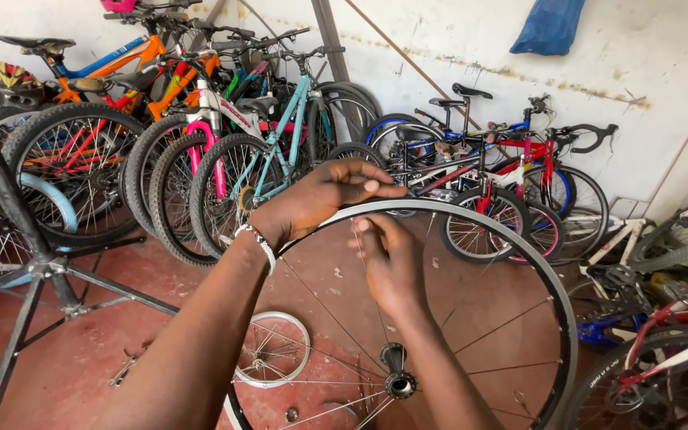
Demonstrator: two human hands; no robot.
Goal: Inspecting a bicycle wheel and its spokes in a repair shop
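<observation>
A bare bicycle wheel, a black rim [547, 287] with thin silver spokes and a black hub [398, 373], stands upright right in front of me. My left hand [322, 199], with a beaded bracelet on the wrist, grips the top of the rim, fingers curled over its edge. My right hand [388, 259] is inside the wheel just below, its fingertips pinching a spoke [358, 243] near the rim.
A row of bicycles [224, 135] leans against the white wall behind. A black repair stand [17, 231] rises at the left. A small white wheel [272, 349] lies on the red floor. More bike frames and wheels [662, 318] crowd the right. A blue bag [549, 25] hangs on the wall.
</observation>
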